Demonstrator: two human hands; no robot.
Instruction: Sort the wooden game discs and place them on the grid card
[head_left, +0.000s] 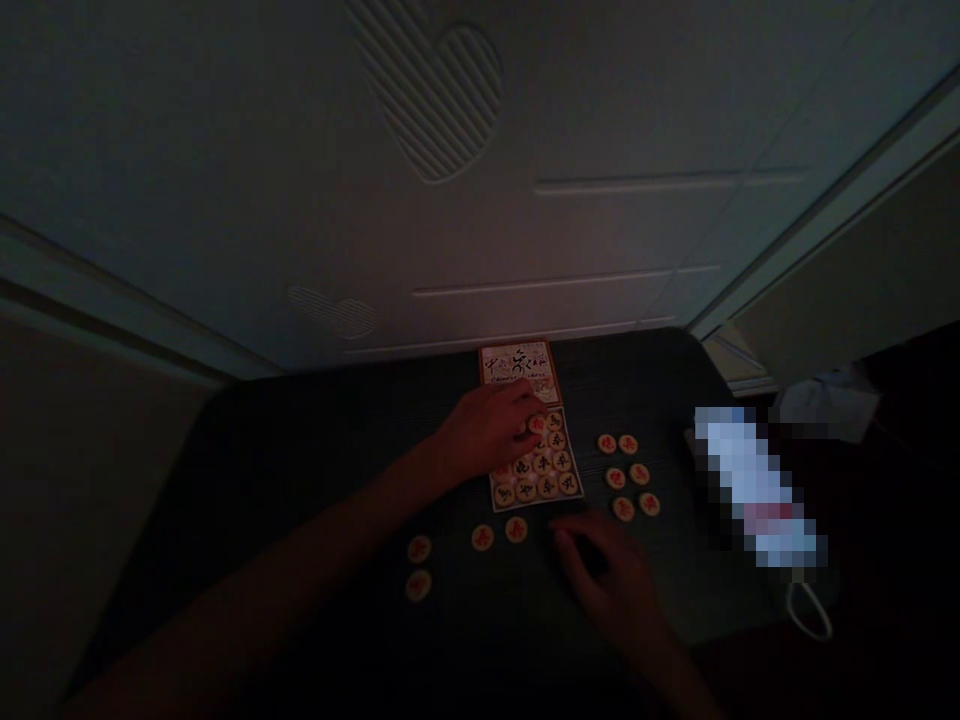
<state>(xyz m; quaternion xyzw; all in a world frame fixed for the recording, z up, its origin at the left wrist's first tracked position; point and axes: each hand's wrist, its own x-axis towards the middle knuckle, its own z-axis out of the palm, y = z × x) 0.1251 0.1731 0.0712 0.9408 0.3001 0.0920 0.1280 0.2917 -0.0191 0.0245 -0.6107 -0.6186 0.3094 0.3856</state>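
My left hand [499,425] reaches over an open box [574,475] of round Chinese chess pieces. Its fingers close on a red-marked Chinese chess piece [538,425] at the upper part of the box; the hand hides some pieces at the left. Black-marked pieces [544,463] fill the visible rows. My right hand [611,575] rests on the dark table just below the box, thumb and fingers apart, holding nothing that I can see. Left of it lie two red-marked pieces [516,529], with two more [419,549] farther left.
The box's printed lid [517,362] lies behind it. Several red-marked pieces [623,508] sit in pairs at the right. A pixelated bright object [757,490] with a white loop stands at the table's right side. A pale panel [450,230] with heart reliefs rises behind the table [300,440].
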